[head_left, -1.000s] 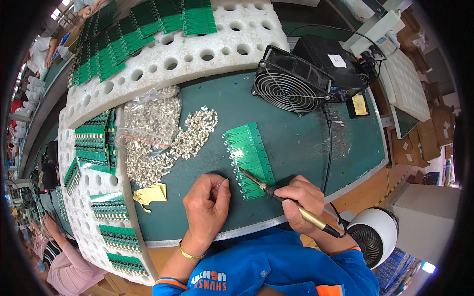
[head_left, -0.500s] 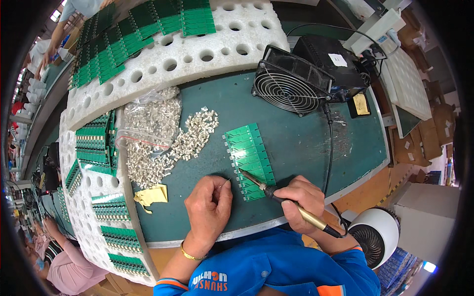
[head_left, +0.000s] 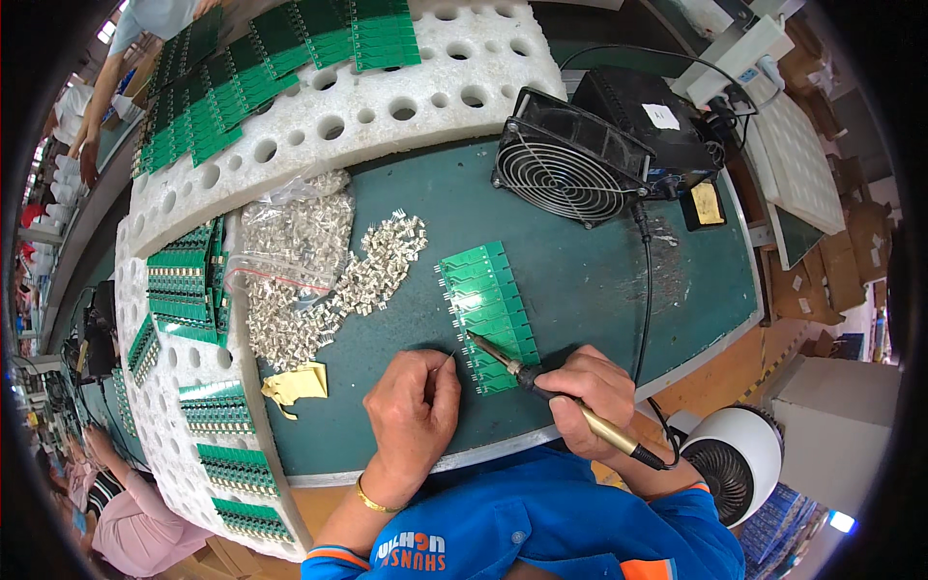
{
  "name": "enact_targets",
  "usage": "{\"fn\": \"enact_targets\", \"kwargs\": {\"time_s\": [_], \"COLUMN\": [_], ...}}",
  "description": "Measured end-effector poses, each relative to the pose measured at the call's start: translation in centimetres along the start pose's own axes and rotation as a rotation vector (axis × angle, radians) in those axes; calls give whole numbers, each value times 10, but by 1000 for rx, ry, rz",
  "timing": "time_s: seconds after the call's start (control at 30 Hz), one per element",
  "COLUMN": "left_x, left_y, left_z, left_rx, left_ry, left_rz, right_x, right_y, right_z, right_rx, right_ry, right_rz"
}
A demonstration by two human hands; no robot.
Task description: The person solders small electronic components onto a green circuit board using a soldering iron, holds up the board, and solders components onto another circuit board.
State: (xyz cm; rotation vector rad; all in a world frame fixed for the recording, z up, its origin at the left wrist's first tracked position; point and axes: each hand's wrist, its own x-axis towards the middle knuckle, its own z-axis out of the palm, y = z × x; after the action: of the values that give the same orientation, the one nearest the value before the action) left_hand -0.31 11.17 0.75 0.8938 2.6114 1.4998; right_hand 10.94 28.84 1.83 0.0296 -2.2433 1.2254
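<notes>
A green circuit board strip lies on the green bench mat. My right hand grips a soldering iron like a pen, its tip touching the strip's left edge near the lower end. My left hand rests on the mat just left of the strip, thumb and forefinger pinched on a thin solder wire that reaches toward the iron's tip. A pile of small metal parts lies on the mat above my left hand.
A black fan and a black box stand at the back. White foam trays hold green boards. A yellow scrap lies at left. A white fan sits low right. Other people work at far left.
The iron's tip has crept slightly along the strip's left edge and my left hand followed it a little. Nothing else has moved.
</notes>
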Motion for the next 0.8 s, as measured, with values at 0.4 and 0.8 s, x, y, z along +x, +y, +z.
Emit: {"fn": "enact_targets", "kwargs": {"time_s": [0.4,0.8], "left_x": [1,1], "left_y": [2,2], "left_z": [2,0], "left_rx": [20,23], "left_ry": [-9,-44], "left_rz": [-14,-17], "right_x": [0,-1], "right_y": [1,1], "right_z": [0,1], "right_rx": [-11,-23], "right_ry": [-11,-6], "right_rz": [-14,-25]}}
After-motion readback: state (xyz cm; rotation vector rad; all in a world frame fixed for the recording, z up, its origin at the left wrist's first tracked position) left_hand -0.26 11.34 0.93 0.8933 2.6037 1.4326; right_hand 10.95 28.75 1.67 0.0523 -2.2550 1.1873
